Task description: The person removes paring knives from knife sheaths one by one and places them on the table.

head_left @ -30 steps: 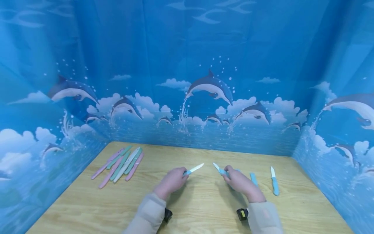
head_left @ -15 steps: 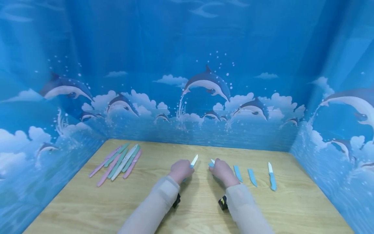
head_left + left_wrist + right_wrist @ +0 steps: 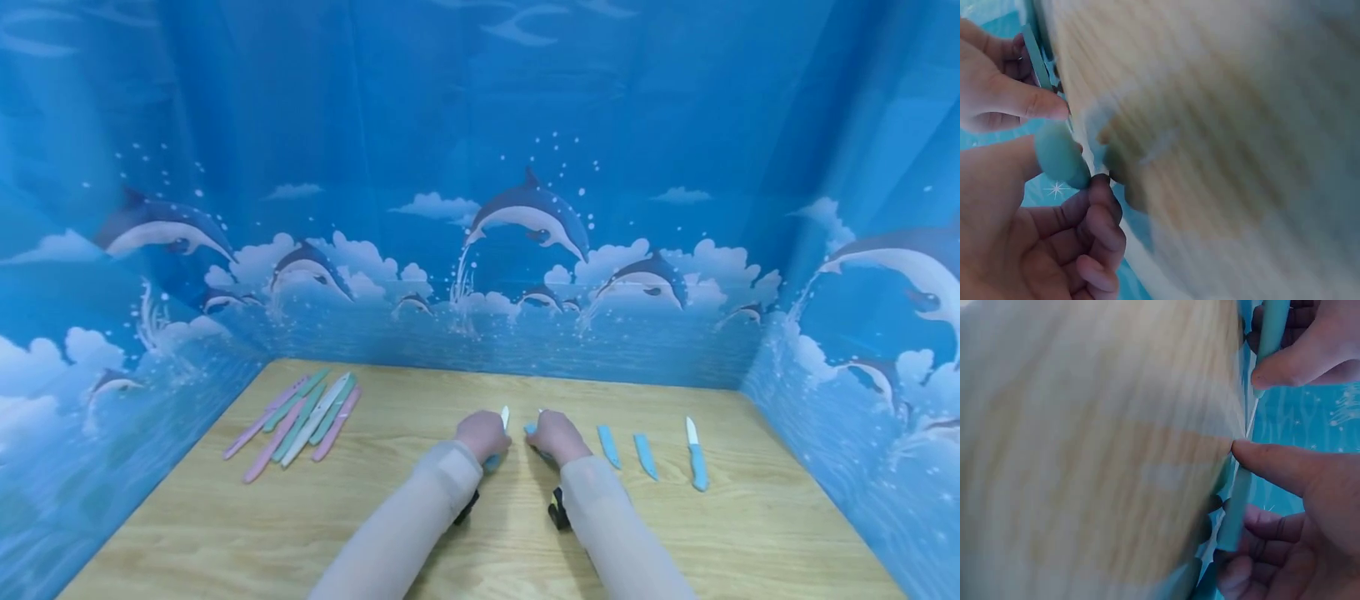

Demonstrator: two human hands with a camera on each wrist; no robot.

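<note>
My left hand (image 3: 482, 433) grips a small knife by its light-blue handle (image 3: 1060, 156). The white blade (image 3: 506, 417) stands up past the fingers, pointing to the back of the table. A short gap to the right, my right hand (image 3: 558, 435) pinches another light-blue knife (image 3: 1236, 512) between thumb and fingers; only a sliver of white shows above that hand, and most of its blade is hidden. Further right lie two blue blade covers, one nearer (image 3: 609, 447) and one beyond it (image 3: 646, 457), then a third blue-handled knife (image 3: 697, 457) with its white blade bare.
At the left of the wooden table (image 3: 420, 400) lies a loose pile of several slim pink, green and white pieces (image 3: 300, 425), seemingly covered knives. Blue dolphin-print cloth (image 3: 435, 167) walls the table at the back and both sides.
Both hands have moved inward and a little away from me, so they are closer together. Both blue covers are now uncovered by the right arm. The held knives show less blade.
</note>
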